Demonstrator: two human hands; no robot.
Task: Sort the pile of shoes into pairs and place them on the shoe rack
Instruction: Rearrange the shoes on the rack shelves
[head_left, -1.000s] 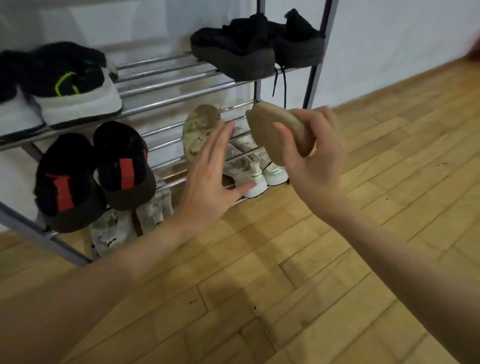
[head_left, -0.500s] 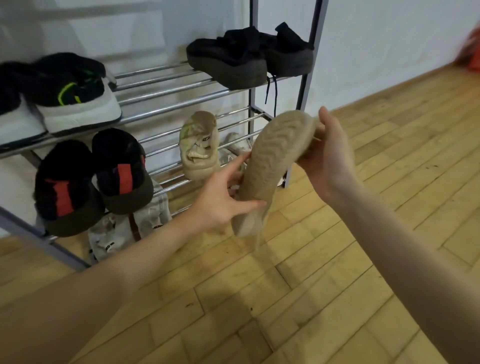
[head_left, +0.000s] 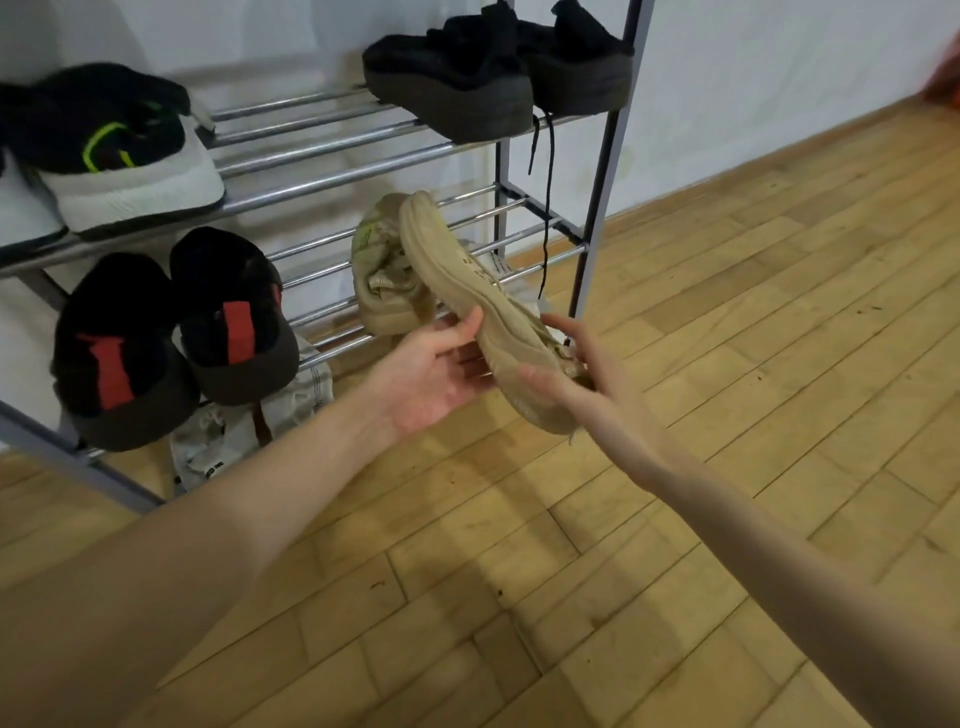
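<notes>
A beige shoe (head_left: 470, 296) hangs in the air in front of the metal shoe rack (head_left: 332, 176), sole turned toward me and toe pointing at the rack. My left hand (head_left: 436, 371) grips its middle from the left. My right hand (head_left: 576, 379) holds its heel end from the right. Its beige mate (head_left: 379, 270) stands on the lower shelf, just behind the held shoe's toe.
The upper shelf carries black-and-white sneakers (head_left: 119, 161) at left and black shoes (head_left: 493, 78) at right, one lace dangling. Black shoes with red stripes (head_left: 171, 332) sit on the lower shelf. White shoes (head_left: 244, 426) lie on the wooden floor under the rack.
The beige shoe has swung round so its toe points at the rack. My left hand has taken hold of its middle, and my right hand has shifted to the heel end.
</notes>
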